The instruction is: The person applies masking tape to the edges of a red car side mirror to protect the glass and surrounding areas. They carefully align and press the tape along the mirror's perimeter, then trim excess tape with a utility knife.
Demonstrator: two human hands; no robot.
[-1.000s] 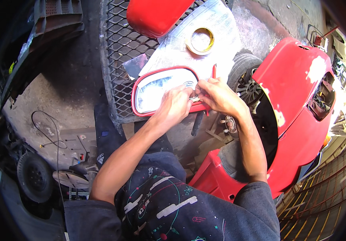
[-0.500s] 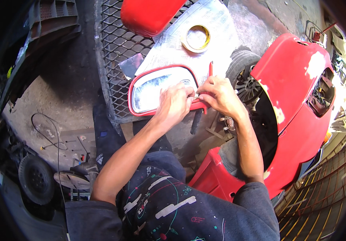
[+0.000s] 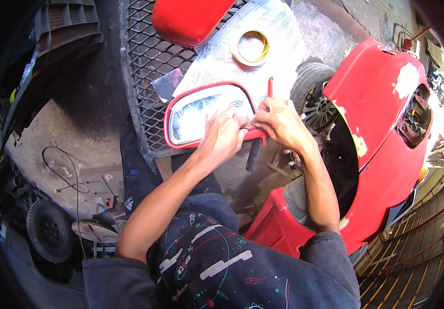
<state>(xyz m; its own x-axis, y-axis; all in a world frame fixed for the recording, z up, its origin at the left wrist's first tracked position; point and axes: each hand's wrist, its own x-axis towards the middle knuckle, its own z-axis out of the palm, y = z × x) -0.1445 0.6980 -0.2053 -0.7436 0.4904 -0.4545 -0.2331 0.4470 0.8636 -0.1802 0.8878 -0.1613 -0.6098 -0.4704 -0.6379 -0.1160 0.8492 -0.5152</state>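
A car side mirror (image 3: 193, 119) with a red rim lies on the metal mesh table, its glass partly covered in white along the edge. My left hand (image 3: 222, 135) lies across its lower right part, thumb and fingers closed at the rim's corner. My right hand (image 3: 279, 122) pinches at the same corner, its fingertips almost meeting the left ones. What the fingertips hold is too small to make out. A slim red pen-like tool (image 3: 270, 86) sticks up from my right hand, held among its fingers. A black stem (image 3: 253, 155) hangs below the mirror's corner.
Printed paper sheets (image 3: 216, 67) cover part of the mesh table (image 3: 144, 62), with a tape roll (image 3: 250, 48) on them. A red painted shell (image 3: 191, 20) lies at the far edge. To the right stand a wheel (image 3: 312, 87) and a red car body panel (image 3: 371, 103).
My right hand's fingertips have curled in and shifted slightly left at the mirror's corner. The left hand has barely moved, and the mirror stays in place.
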